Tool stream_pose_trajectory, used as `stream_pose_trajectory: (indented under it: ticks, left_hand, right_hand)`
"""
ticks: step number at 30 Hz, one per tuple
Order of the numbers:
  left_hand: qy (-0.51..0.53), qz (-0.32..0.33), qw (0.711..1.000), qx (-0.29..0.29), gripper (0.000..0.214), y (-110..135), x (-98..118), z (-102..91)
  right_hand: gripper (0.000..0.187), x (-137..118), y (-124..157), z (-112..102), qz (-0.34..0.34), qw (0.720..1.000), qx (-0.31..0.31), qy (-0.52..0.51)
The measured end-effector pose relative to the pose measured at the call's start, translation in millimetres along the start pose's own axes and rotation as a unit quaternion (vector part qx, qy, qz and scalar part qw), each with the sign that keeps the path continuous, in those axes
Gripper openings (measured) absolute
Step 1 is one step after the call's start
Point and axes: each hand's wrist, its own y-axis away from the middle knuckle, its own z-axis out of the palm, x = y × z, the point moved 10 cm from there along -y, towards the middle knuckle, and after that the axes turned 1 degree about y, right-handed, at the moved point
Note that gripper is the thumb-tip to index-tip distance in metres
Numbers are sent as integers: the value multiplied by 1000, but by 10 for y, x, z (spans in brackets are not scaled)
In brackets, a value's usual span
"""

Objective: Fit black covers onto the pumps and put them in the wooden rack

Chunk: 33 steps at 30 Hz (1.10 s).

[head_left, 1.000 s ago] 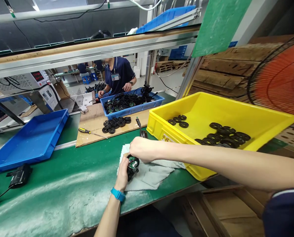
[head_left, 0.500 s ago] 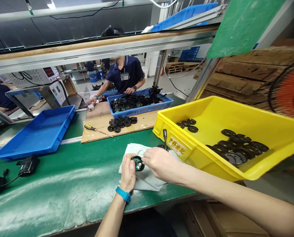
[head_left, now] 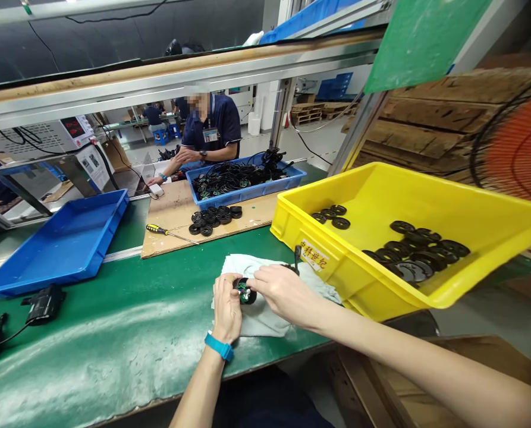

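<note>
Left hand [head_left: 228,309]: my fingers are clamped on a round black housing [head_left: 246,292], thumb at its near side; a blue wristband [head_left: 219,346] sits below.
Round black housing: between my two hands, above the cloth, its open face showing green and wires; it is the centre of my clock.
Right hand [head_left: 287,295]: at 3 o'clock, fingertips together at the housing's edge; I cannot tell what they pinch.
Cloth [head_left: 265,324]: pale, rumpled under my hands on the green surface [head_left: 158,291].
Black adapter [head_left: 45,304]: 9 o'clock, well apart.
Black cable end [head_left: 297,258]: 2 o'clock, just beyond my right hand.
Yellow bin [head_left: 358,282]: between 2 and 3 o'clock, black rings [head_left: 421,252] inside.
Screwdriver [head_left: 157,229]: 10 o'clock, yellow-and-black handle on a brown board [head_left: 167,202].
Blue tray [head_left: 60,244]: between 9 and 10 o'clock.
Ring pile [head_left: 214,221]: 11 o'clock, on the board.
Cable tray [head_left: 256,191]: blue, 12 o'clock, heaped with black cables.
Co-worker [head_left: 223,128]: between 11 and 12 o'clock, behind that tray.
</note>
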Motion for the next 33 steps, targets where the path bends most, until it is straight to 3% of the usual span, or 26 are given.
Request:
stream_pose_trajectory:
  ticks: [3, 6, 9, 12, 15, 18, 21, 26, 30, 33]
  left_hand:
    - [5, -4, 1000, 4, 67, -3, -10, -14]
    - [15, -16, 1000, 18, 68, -5, -46, -48]
    - [6, -16, 1000, 19, 70, -10, -56, -53]
    - [-23, 4, 1000, 4, 74, -11, -9, -23]
    - [-46, 28, 999, -7, 73, -4, 59, -6]
    - [-71, 45, 996, -11, 65, 5, 110, -2]
    - [-94, 61, 994, -12, 59, 12, 143, 11]
    - [-135, 71, 988, 15, 52, 9, 130, 8]
    - [-134, 65, 989, 19, 51, 11, 101, -1]
    - [-121, 53, 991, 17, 52, 19, 88, -20]
  right_hand:
    - [22, -155, -70, 15, -78, 991, -14, 111]
    - [21, -228, -128, 36, -101, 985, -27, 140]
    - [20, -130, -170, 89, -50, 993, -76, 78]
    - [22, 110, -167, 131, 68, 990, -118, -25]
    - [27, 315, -137, 171, 170, 967, -126, -143]
    - [26, 416, -114, 275, 224, 928, -132, -269]
    - [25, 435, -104, 342, 229, 902, -127, -344]
    - [23, 431, -107, 261, 194, 927, -89, -310]
    - [35, 512, -115, 327, 213, 922, -128, -296]
    - [31, 525, -137, 410, 210, 905, -171, -329]
